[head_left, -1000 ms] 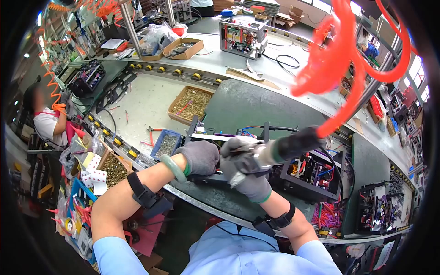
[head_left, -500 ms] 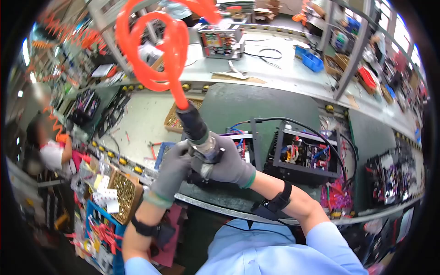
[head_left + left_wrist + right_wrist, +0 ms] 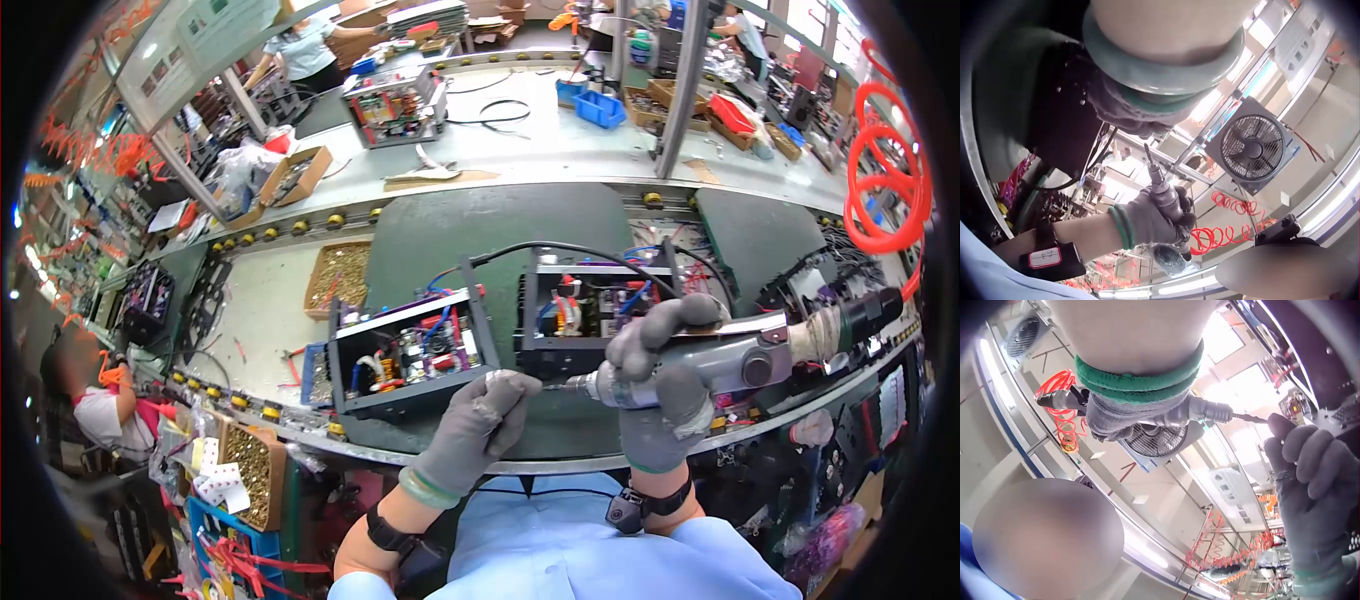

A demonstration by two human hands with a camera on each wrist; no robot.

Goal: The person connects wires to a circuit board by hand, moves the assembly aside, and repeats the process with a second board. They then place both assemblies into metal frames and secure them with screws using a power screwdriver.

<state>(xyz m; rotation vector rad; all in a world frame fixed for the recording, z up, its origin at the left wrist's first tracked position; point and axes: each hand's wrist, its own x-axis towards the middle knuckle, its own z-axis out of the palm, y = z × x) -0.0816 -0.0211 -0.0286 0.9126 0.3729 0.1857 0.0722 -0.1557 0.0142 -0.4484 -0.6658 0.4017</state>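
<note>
My gloved right hand (image 3: 680, 405) grips a grey air screwdriver (image 3: 725, 362), held nearly level in front of my body with its bit pointing left. The gloved left hand (image 3: 478, 428) has curled fingers right at the bit's tip. In the right wrist view the bit (image 3: 1250, 417) runs up to the left fingertips (image 3: 1280, 427). I cannot tell whether those fingers hold something small. Behind the left hand, an open black chassis (image 3: 485, 345) with circuit boards and wires sits on the green mat. A second open chassis (image 3: 568, 343) stands to its right, behind the screwdriver.
A red coiled hose (image 3: 890, 190) hangs on the right near the screwdriver's rear end. Boxes of small brass-coloured parts lie left of the mat (image 3: 335, 280) and at the lower left (image 3: 265, 480). A black cable (image 3: 560, 247) arches over both chassis. Rollers (image 3: 335, 220) line the bench edge.
The screwdriver was over the left chassis, then upright between both hands; now it is level, bit leftward. Both hands have moved nearer my body and apart. The head view has shifted right.
</note>
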